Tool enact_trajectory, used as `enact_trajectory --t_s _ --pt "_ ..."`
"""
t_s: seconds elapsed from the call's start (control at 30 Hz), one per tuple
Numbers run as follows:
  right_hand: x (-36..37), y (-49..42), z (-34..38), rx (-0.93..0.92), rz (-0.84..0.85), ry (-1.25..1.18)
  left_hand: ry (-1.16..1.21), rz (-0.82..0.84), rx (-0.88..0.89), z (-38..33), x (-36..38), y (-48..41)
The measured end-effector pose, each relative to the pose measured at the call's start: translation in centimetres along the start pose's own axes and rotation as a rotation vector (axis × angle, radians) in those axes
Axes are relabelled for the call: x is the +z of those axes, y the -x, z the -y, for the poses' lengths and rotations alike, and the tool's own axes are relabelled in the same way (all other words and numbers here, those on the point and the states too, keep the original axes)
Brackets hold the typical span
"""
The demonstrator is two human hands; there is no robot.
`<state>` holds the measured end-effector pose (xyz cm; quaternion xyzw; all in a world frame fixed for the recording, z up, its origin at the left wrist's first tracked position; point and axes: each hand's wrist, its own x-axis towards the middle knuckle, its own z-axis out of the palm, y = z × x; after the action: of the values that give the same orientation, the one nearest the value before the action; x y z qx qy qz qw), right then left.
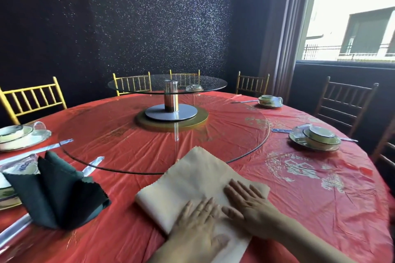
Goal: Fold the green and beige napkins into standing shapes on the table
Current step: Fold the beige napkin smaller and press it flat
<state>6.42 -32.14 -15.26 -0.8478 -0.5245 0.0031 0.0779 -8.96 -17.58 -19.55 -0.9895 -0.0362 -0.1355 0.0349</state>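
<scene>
Beige napkin [192, 179] under left hand [196, 224], right hand [245, 203]; bowl [321, 137] seemingly in plate [296, 140].

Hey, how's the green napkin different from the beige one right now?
The green napkin stands upright in a fanned shape; the beige napkin lies flat. The green napkin is untouched; the beige napkin sits under the left hand and right hand. Both rest on the red tablecloth.

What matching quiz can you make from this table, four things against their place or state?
1 green napkin
2 beige napkin
3 right hand
4 metal post

A fingers straight, pressing on the beige napkin
B standing folded, at the left
C upright, in the middle
D lying flat, front centre

Pairs: 1-B, 2-D, 3-A, 4-C
</scene>
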Motion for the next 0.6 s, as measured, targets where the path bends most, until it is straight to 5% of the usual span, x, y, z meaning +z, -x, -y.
enact_trajectory --t_s 0.17,0.3,0.47,0.5,0.6 --pt "-0.9 -0.2 -3.2 0.188 0.081 0.012 0.052 0.267 -0.113 -1.1 -1.6 0.0" --pt "-0.6 0.3 -1.1 0.022 -0.232 0.172 -0.013 0.198 -0.084 -1.4 -1.0 0.4" --pt "1.0 -0.1 3.8 -0.202 -0.208 0.081 0.020 0.046 -0.116 -1.9 -3.5 -0.1" --pt "1.2 -0.3 3.9 -0.224 -0.202 0.146 0.072 0.030 -0.051 -1.7 -4.0 -0.3" --pt "1.2 -0.2 4.5 -0.140 -0.053 0.065 0.442 0.076 -0.219 -1.4 -4.8 -0.6"
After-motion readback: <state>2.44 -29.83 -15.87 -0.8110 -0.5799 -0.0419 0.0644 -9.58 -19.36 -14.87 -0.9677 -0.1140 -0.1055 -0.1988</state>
